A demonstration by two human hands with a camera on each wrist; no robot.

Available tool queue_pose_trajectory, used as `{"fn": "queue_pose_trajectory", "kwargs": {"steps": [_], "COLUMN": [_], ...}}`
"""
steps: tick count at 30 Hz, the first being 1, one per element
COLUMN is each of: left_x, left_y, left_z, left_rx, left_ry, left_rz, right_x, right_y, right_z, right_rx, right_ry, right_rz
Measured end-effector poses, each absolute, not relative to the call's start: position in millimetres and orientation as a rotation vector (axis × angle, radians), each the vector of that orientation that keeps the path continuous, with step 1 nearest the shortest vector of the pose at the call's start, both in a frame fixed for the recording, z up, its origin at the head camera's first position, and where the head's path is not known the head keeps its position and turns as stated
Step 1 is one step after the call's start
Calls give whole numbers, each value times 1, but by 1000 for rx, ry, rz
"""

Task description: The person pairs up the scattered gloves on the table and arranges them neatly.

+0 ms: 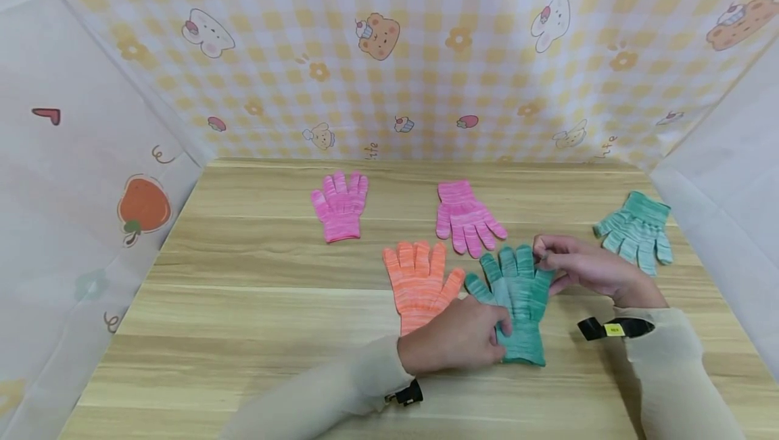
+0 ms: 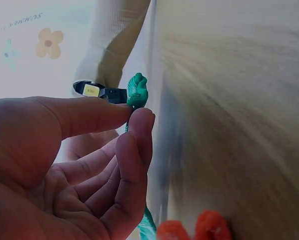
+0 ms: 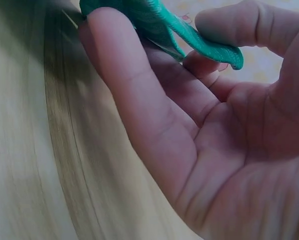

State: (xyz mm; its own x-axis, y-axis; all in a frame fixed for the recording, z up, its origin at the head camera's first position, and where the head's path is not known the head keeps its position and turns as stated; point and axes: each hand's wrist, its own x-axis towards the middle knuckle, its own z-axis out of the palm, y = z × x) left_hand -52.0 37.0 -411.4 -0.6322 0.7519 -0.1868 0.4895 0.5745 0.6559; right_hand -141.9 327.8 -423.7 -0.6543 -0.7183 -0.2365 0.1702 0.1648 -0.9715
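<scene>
A dark green knitted glove (image 1: 525, 315) is spread at front right of the table, fingers pointing to the back. My left hand (image 1: 456, 340) pinches its left edge near the cuff; in the left wrist view, thumb and fingers meet on the green fabric (image 2: 138, 92). Up at the glove's fingers on the right side, my right hand (image 1: 590, 270) grips a fingertip part between thumb and fingers. The right wrist view has green glove fingers (image 3: 202, 42) lying between thumb and fingers. An orange glove (image 1: 418, 278) is partly hidden by my left hand.
Two pink gloves, one at back left (image 1: 342, 209) and one at back centre (image 1: 465, 217), lie on the wooden table (image 1: 243, 332). A lighter green glove (image 1: 639, 230) is at the far right, beyond my right hand. A yellow checked cloth (image 1: 426, 68) hangs behind.
</scene>
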Motion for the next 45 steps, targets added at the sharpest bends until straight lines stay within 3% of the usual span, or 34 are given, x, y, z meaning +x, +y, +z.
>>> {"fn": "queue_pose_trajectory", "kwargs": {"steps": [11, 25, 35, 45], "left_x": [-60, -57, -50, -47], "left_y": [48, 46, 41, 42], "left_z": [-466, -460, -423, -422], "left_rx": [1043, 1043, 999, 986], "left_ry": [2403, 2405, 2387, 2421], "left_rz": [754, 764, 738, 688], "right_x": [-138, -137, -137, -138], "right_y": [326, 329, 331, 333], "right_z": [-418, -411, -410, -413], "right_rx": [-445, -355, -317, -243], "right_ry": [1886, 2009, 2081, 2136], "right_rz": [-1464, -1346, -1261, -1190]}}
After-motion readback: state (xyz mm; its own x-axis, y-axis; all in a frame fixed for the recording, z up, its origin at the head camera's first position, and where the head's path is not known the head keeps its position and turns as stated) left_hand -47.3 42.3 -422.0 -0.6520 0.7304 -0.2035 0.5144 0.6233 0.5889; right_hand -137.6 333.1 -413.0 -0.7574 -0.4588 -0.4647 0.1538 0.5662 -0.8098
